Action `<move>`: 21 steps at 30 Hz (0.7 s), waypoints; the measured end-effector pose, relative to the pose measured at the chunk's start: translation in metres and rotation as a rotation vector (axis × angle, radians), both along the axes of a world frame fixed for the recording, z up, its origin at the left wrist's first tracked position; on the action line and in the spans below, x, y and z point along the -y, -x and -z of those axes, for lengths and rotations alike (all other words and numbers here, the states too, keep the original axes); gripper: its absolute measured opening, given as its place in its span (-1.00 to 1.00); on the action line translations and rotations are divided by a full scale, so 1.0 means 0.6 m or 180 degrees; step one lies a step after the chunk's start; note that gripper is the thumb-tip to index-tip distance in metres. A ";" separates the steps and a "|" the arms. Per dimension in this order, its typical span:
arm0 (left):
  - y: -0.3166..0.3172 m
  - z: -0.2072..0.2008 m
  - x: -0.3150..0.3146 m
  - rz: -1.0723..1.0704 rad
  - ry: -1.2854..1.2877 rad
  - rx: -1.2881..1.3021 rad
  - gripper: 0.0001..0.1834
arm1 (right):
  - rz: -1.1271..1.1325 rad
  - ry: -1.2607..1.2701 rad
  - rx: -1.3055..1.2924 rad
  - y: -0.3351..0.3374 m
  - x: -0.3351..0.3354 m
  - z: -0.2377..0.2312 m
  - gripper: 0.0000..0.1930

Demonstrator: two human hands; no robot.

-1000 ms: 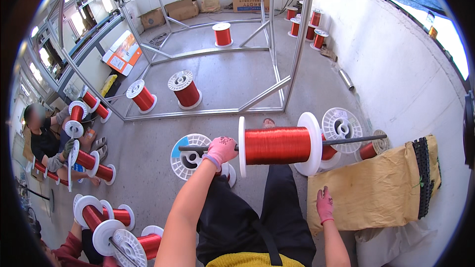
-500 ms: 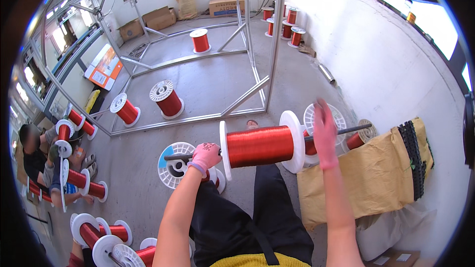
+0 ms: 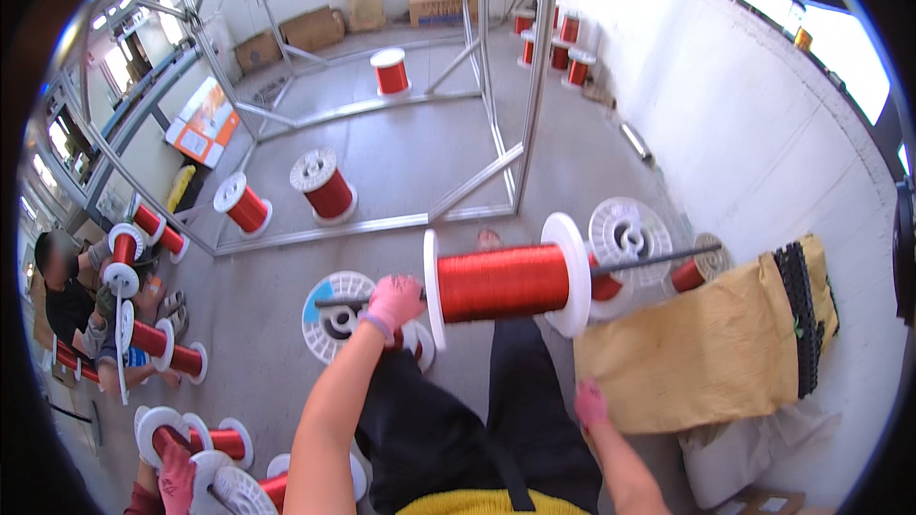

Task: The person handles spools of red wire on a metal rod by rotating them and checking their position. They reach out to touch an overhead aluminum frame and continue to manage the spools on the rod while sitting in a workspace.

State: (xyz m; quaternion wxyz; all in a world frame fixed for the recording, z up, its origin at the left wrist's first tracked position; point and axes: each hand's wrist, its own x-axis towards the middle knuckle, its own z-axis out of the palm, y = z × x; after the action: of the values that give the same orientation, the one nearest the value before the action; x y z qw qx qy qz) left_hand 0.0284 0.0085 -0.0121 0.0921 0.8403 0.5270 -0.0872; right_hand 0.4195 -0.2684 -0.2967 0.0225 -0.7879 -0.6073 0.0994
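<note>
My left hand (image 3: 393, 303), in a pink glove, is closed round a dark rod (image 3: 658, 260). On that rod, directly to the right of the hand, sits a large spool of red wire (image 3: 501, 283) with white flanges, lying nearly level above my legs. The rod's far end sticks out past the right flange. My right hand (image 3: 591, 404), also pink-gloved, is beside my right thigh, nearest a tan sack (image 3: 687, 358); its fingers are too foreshortened to read. White-flanged spools stand below the rod at left (image 3: 329, 329) and right (image 3: 630, 229).
A metal frame (image 3: 382, 233) stands ahead, with red spools (image 3: 324, 189) inside it. More spools (image 3: 577, 67) stand by the right wall. At left a seated person (image 3: 67, 300) handles spools. Lower left, another person's pink-gloved hand (image 3: 176, 479) is on a spool.
My right hand has dropped from above the rod's right side to beside my thigh. My left hand and the spool have hardly moved. Another person's pink-gloved hand has appeared at lower left.
</note>
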 end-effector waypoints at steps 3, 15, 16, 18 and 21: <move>0.060 0.008 0.001 0.0102 -0.0406 -0.0509 -0.70 | 0.1197 0.0339 -0.1166 0.087 0.003 -0.130 -0.60; 0.046 -0.024 0.010 -0.0395 0.0162 -0.0141 -0.71 | 0.0958 -0.0469 -0.2153 0.122 -0.134 -0.346 -0.57; 0.044 -0.018 0.006 -0.0388 0.0149 -0.0138 -0.71 | 0.1037 -0.0704 -0.2186 0.120 -0.141 -0.365 -0.56; 0.039 -0.023 0.003 -0.0420 0.0179 -0.0095 -0.70 | 0.1186 -0.1168 -0.2245 0.111 -0.157 -0.393 -0.53; 0.040 -0.026 0.004 -0.0303 0.0175 -0.0030 -0.71 | 0.0804 -0.2104 -0.2881 0.097 -0.232 -0.474 -0.47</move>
State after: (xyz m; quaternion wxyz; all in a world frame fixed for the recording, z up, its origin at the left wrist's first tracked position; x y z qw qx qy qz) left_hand 0.0046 0.0063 0.0036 0.1167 0.8111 0.5642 -0.1012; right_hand 0.3616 -0.1294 -0.0124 0.5371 -0.6844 -0.4372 0.2281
